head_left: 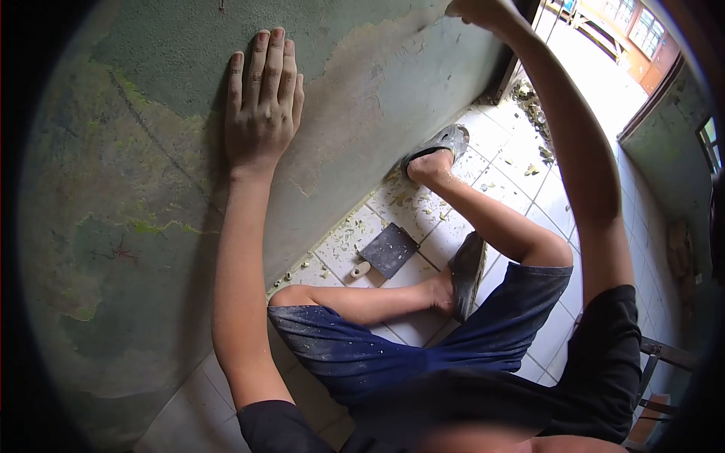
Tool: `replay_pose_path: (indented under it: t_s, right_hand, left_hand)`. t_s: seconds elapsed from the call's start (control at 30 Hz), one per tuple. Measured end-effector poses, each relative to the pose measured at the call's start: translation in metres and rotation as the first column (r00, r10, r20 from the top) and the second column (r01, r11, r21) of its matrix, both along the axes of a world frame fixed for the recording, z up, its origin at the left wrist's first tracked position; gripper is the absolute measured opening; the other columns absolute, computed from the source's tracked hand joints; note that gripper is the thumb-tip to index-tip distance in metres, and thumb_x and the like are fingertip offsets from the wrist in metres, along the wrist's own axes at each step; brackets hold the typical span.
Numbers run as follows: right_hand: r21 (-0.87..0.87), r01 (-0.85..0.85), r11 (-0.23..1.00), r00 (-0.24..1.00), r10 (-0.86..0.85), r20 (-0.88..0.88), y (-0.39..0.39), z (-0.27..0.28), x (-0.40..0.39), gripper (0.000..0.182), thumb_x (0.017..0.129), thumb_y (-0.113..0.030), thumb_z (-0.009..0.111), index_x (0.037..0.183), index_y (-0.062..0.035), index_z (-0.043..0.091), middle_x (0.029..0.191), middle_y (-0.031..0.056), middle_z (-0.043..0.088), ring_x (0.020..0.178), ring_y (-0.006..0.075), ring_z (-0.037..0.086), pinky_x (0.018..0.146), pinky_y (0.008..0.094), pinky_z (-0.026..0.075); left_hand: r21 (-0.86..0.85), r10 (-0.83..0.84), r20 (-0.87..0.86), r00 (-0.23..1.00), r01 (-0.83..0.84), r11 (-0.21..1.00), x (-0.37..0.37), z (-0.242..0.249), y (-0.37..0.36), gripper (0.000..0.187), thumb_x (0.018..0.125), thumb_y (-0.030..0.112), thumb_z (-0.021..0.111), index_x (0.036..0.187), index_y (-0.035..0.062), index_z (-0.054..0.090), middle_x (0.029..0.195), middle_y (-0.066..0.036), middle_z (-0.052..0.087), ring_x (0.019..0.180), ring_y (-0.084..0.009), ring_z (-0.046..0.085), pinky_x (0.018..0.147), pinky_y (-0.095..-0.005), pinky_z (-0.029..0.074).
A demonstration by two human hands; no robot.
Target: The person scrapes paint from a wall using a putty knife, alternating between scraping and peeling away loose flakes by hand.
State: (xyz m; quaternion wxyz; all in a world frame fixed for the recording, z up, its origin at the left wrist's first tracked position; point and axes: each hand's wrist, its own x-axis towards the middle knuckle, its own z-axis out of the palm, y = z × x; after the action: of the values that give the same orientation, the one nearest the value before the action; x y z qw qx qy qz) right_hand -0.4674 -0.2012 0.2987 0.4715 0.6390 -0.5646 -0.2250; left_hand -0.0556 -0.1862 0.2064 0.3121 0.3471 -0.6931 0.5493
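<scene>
My left hand (pixel 263 113) lies flat against the wall (pixel 325 166), palm down, fingers stretched upward and holding nothing. Green-grey paint on this wall is worn and patchy, with paler bare areas around the hand. At the top edge of the view, my right hand (pixel 487 13) is raised near the wall's far end. Part of it is cut off, so whether its fingers grip anything is hidden. Below, on the floor, a dark square flat piece (pixel 389 250) lies beside a small whitish rounded object (pixel 361 269); neither hand touches them.
Paint flakes litter the white tiled floor (pixel 521 181) along the wall's foot. My legs are bent in front, feet in grey clogs (pixel 442 143). A bright doorway (pixel 596 68) opens at the upper right. A dark metal frame (pixel 668 353) stands at the right.
</scene>
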Motion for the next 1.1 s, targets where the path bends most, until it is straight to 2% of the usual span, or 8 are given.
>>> replay_pose_path:
  t_s: [0.33, 0.53, 0.6, 0.67, 0.73, 0.87, 1.0, 1.1]
  right_hand:
    - [-0.193, -0.370, 0.909, 0.917, 0.391, 0.080, 0.000, -0.001, -0.030, 0.009, 0.085, -0.026, 0.070, 0.080, -0.0310, 0.076, 0.084, -0.0071, 0.074, 0.087, 0.0183, 0.072, 0.063, 0.0391, 0.055]
    - [-0.080, 0.086, 0.993, 0.996, -0.089, -0.031, 0.009, 0.011, 0.025, 0.008, 0.085, -0.023, 0.072, 0.087, -0.0267, 0.079, 0.085, -0.0029, 0.075, 0.081, 0.0218, 0.072, 0.061, 0.0387, 0.055]
    - [-0.242, 0.241, 0.940, 0.552, 0.073, 0.830, -0.003, -0.019, 0.036, 0.007, 0.081, -0.014, 0.073, 0.082, -0.0197, 0.078, 0.085, 0.0051, 0.075, 0.084, 0.0245, 0.074, 0.062, 0.0395, 0.056]
    - [-0.213, 0.213, 0.953, 0.514, 0.076, 0.854, -0.004, -0.010, 0.029, 0.007, 0.084, -0.016, 0.072, 0.085, -0.0199, 0.077, 0.086, 0.0040, 0.076, 0.087, 0.0238, 0.075, 0.063, 0.0400, 0.056]
    - [0.042, -0.054, 0.998, 0.997, 0.051, 0.056, -0.011, 0.005, 0.001, 0.011, 0.088, -0.018, 0.068, 0.086, -0.0249, 0.077, 0.086, -0.0006, 0.075, 0.086, 0.0223, 0.075, 0.063, 0.0398, 0.056]
    - [0.124, 0.134, 0.983, 0.981, -0.149, 0.123, -0.008, -0.034, 0.029, 0.012, 0.090, -0.031, 0.069, 0.091, -0.0337, 0.080, 0.090, -0.0061, 0.077, 0.087, 0.0187, 0.072, 0.063, 0.0390, 0.057]
    - [-0.089, -0.213, 0.973, 0.917, 0.231, 0.327, -0.010, -0.032, -0.020, 0.015, 0.089, -0.025, 0.069, 0.096, -0.0266, 0.082, 0.095, -0.0038, 0.078, 0.092, 0.0227, 0.073, 0.067, 0.0403, 0.059]
    - [0.101, 0.266, 0.959, 0.963, -0.269, 0.021, 0.008, -0.035, 0.057, 0.019, 0.087, -0.026, 0.072, 0.105, -0.0239, 0.080, 0.096, -0.0067, 0.078, 0.092, 0.0179, 0.074, 0.066, 0.0342, 0.057]
  left_hand:
    - [0.012, 0.000, 0.010, 1.000, 0.000, 1.000, -0.001, -0.003, 0.004, 0.050, 0.108, 0.040, 0.049, 0.152, 0.0162, 0.053, 0.162, -0.002, 0.047, 0.152, -0.0171, 0.040, 0.129, -0.0436, 0.027]
    - [0.019, 0.007, -0.003, 1.000, -0.007, 1.000, 0.001, -0.001, 0.000, 0.050, 0.109, 0.040, 0.048, 0.153, 0.0163, 0.052, 0.163, -0.001, 0.046, 0.153, -0.0169, 0.039, 0.129, -0.0436, 0.027]
    - [0.020, 0.010, 0.009, 1.000, -0.010, 1.000, 0.001, -0.003, 0.002, 0.050, 0.109, 0.040, 0.048, 0.153, 0.0163, 0.052, 0.163, -0.001, 0.045, 0.153, -0.0168, 0.038, 0.129, -0.0436, 0.027]
    - [0.014, 0.006, 0.003, 1.000, -0.006, 1.000, 0.002, -0.003, 0.000, 0.051, 0.108, 0.040, 0.049, 0.154, 0.0163, 0.051, 0.163, -0.001, 0.045, 0.153, -0.0170, 0.038, 0.129, -0.0438, 0.027]
    - [0.018, 0.016, 0.011, 1.000, -0.016, 1.000, 0.002, 0.001, 0.002, 0.051, 0.108, 0.040, 0.049, 0.154, 0.0164, 0.051, 0.163, -0.001, 0.045, 0.153, -0.0170, 0.039, 0.128, -0.0439, 0.028]
    - [0.006, 0.015, 0.006, 1.000, -0.015, 1.000, 0.000, -0.001, 0.003, 0.051, 0.108, 0.041, 0.050, 0.153, 0.0167, 0.052, 0.163, -0.001, 0.045, 0.153, -0.0171, 0.038, 0.128, -0.0439, 0.028]
    - [0.021, 0.006, 0.012, 1.000, -0.006, 1.000, 0.000, 0.000, 0.003, 0.052, 0.108, 0.041, 0.051, 0.154, 0.0173, 0.051, 0.162, -0.001, 0.047, 0.152, -0.0169, 0.040, 0.128, -0.0438, 0.029]
    - [0.009, 0.004, 0.003, 1.000, -0.004, 1.000, -0.002, -0.002, 0.005, 0.051, 0.108, 0.041, 0.050, 0.153, 0.0174, 0.051, 0.161, 0.000, 0.047, 0.152, -0.0164, 0.040, 0.128, -0.0436, 0.028]
